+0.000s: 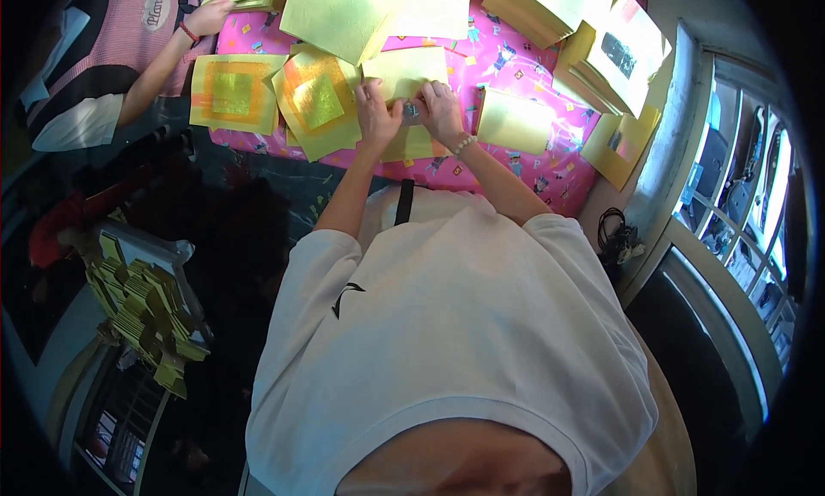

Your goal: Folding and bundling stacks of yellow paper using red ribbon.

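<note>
bright pink surface [570, 156] with little cartoon figures all over, big paned window [739, 208] on the right pouring in daylight, another barred window [122, 431] lower left, that side pretty dark, honestly

We count one left hand [376, 116], one right hand [440, 113] and, at upper left, one co-worker's hand [209, 16]. We see two orange-framed papers [232, 96], two bracelets [465, 143] and one tablecloth [563, 186].
</note>
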{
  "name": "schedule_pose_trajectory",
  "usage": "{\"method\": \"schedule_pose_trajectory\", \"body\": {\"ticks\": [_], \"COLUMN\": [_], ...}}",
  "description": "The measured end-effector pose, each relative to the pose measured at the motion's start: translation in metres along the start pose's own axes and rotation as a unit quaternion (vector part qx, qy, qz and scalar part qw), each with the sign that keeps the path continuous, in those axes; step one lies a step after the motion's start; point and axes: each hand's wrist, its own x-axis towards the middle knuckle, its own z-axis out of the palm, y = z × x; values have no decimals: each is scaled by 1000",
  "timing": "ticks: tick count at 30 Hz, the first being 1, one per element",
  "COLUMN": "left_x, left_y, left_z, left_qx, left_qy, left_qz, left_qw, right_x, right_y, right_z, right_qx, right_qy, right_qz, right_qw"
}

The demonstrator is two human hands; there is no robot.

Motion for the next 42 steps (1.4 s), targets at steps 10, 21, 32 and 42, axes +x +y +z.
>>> {"method": "schedule_pose_trajectory", "body": {"ticks": [10, 21, 32, 42], "left_x": [-5, 4, 10, 9], "left_y": [-9, -42, -70, -74], "left_z": [-1, -13, -4, 10], "left_qx": [-63, -135, -168, -130], "left_qy": [24, -72, -127, -67], "left_qz": [-28, -148, -229, -264], "left_qw": [997, 977, 950, 953], "right_x": [3, -5, 0, 17], "right_y": [-1, 10, -1, 8], "right_z": [-2, -5, -17, -24], "right_qx": [2, 75, -32, -280], "right_qy": [29, -1, -45, -36], "right_qz": [-28, -27, -31, -287], "right_qw": [999, 997, 998, 915]}}
